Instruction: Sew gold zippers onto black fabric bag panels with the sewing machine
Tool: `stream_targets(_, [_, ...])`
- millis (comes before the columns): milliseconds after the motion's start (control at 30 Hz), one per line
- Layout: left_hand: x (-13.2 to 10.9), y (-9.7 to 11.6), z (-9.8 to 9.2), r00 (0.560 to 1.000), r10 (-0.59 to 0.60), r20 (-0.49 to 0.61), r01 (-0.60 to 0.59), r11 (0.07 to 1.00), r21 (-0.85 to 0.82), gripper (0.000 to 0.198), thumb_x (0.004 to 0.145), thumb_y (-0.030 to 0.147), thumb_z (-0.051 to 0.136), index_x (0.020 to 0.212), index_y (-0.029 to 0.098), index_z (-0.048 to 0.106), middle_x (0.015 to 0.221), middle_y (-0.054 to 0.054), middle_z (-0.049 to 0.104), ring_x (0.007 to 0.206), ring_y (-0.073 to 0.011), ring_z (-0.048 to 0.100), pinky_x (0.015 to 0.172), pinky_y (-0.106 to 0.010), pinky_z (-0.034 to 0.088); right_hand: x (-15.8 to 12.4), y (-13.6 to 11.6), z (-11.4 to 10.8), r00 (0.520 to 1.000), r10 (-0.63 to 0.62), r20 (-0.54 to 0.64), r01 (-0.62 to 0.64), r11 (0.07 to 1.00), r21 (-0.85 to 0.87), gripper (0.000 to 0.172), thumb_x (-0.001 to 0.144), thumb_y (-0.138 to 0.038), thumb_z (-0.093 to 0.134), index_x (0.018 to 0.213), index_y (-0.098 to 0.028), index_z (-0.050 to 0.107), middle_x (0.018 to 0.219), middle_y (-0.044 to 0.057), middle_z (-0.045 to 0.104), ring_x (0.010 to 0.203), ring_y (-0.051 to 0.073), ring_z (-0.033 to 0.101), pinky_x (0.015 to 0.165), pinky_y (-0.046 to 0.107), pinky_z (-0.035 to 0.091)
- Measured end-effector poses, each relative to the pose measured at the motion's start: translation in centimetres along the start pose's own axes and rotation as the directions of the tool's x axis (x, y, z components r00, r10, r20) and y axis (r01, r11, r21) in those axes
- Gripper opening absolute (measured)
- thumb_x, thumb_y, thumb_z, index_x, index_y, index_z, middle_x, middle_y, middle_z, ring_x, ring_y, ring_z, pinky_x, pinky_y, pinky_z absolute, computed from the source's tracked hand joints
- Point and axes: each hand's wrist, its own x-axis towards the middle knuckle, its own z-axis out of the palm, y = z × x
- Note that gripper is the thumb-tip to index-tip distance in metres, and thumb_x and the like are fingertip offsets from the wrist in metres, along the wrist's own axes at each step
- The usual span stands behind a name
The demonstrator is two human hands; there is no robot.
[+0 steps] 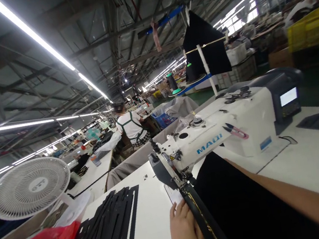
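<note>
The right hand is hidden — only its forearm shows, crossing matte black fabric and vanishing under the white sewing machine; its grip cannot be told. The left hand lies open, fingers flat against the narrow black strip with gold zipper teeth.

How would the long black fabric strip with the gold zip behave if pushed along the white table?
Probably floppy: the black fabric strip lies flat beside the left hand. Likely light, sliding easily on the smooth white table. Being flat, it should not roll.
</note>
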Motion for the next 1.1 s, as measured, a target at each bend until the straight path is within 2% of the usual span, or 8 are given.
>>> stream_targets(200, [-0.3,0.0,0.2,0.999,0.023,-0.023,-0.021,0.998,0.063,0.048,0.072,0.016,0.045,0.119,0.021,0.056,0.116,-0.007,0.061,0.111,-0.0272,0.051,0.100,-0.051,0.033,2.0,0.1,-3.1,0.982,0.184,-0.029,-0.186,0.955,-0.229,0.059,0.094,-0.037,0.013,0.088,-0.013,0.066,0.066,0.006,0.067,0.070,0.022,0.065,0.068,0.032,0.048])
stream_targets(300, [0.3,0.2,-0.5,1.000,0.025,0.009,-0.026,0.993,0.113,0.050,0.074,0.017,0.048,0.124,0.020,0.052,0.120,-0.007,0.059,0.115,-0.0286,0.048,0.098,-0.049,0.036,2.4,-0.7,-2.8,0.980,0.201,-0.009,-0.189,0.905,-0.380,0.048,0.089,-0.046,0.031,0.074,-0.015,0.064,0.068,0.009,0.066,0.072,0.026,0.064,0.065,0.034,0.046])
stream_targets(467, [0.5,-0.2,-0.2,0.997,0.075,-0.024,-0.071,0.987,0.144,0.051,0.069,0.020,0.054,0.120,0.020,0.056,0.117,-0.006,0.061,0.114,-0.0298,0.048,0.101,-0.047,0.031,2.2,-1.8,-0.7,0.995,0.102,-0.015,-0.092,0.803,-0.589,0.026,0.085,-0.035,0.046,0.086,-0.013,0.060,0.098,0.015,0.064,0.095,0.029,0.059,0.075,0.036,0.044])
stream_targets(633, [0.3,-0.2,0.4,0.998,0.044,-0.051,-0.037,0.990,0.133,0.049,0.066,0.018,0.054,0.115,0.025,0.059,0.112,-0.002,0.064,0.113,-0.0271,0.048,0.105,-0.045,0.024,2.6,-0.6,0.0,0.996,0.059,0.068,0.005,0.718,-0.696,0.026,0.090,-0.021,0.035,0.103,-0.010,0.056,0.087,0.014,0.067,0.083,0.026,0.064,0.070,0.035,0.045])
stream_targets(733, [0.2,0.3,0.5,0.999,-0.006,-0.045,0.012,0.991,0.137,0.047,0.065,0.017,0.053,0.112,0.024,0.060,0.111,-0.003,0.063,0.114,-0.0275,0.047,0.105,-0.047,0.024,3.6,-0.4,-0.3,0.990,0.009,0.140,0.096,0.687,-0.720,0.026,0.090,-0.015,0.034,0.095,-0.012,0.059,0.086,0.013,0.068,0.083,0.025,0.064,0.071,0.034,0.045])
stream_targets(900, [-0.8,0.4,1.1,0.983,-0.085,-0.164,0.105,0.988,0.114,0.038,0.071,0.016,0.047,0.107,0.018,0.058,0.107,-0.008,0.061,0.107,-0.0262,0.052,0.101,-0.049,0.033,2.7,-3.2,0.1,0.976,-0.150,0.157,0.217,0.646,-0.732,0.030,0.081,-0.001,0.034,0.094,-0.007,0.061,0.098,0.021,0.064,0.094,0.030,0.059,0.082,0.045,0.043])
stream_targets(1033, [-1.9,-0.9,1.8,0.982,-0.035,-0.187,0.064,0.986,0.152,0.042,0.071,0.013,0.045,0.113,0.012,0.053,0.117,-0.015,0.055,0.110,-0.0282,0.051,0.097,-0.050,0.039,-2.1,-6.5,2.7,0.903,-0.343,0.261,0.427,0.637,-0.641,0.027,0.086,-0.010,0.039,0.103,-0.012,0.060,0.110,0.013,0.061,0.103,0.023,0.055,0.094,0.036,0.040])
stream_targets(1100, [-2.2,-1.8,2.3,0.986,0.044,-0.162,-0.020,0.988,0.150,0.043,0.072,0.011,0.044,0.114,0.016,0.055,0.119,-0.012,0.057,0.112,-0.0270,0.052,0.097,-0.047,0.042,-4.4,-7.5,4.2,0.795,-0.506,0.334,0.606,0.651,-0.457,0.027,0.087,-0.013,0.038,0.102,-0.014,0.060,0.113,0.011,0.060,0.105,0.019,0.054,0.096,0.031,0.040])
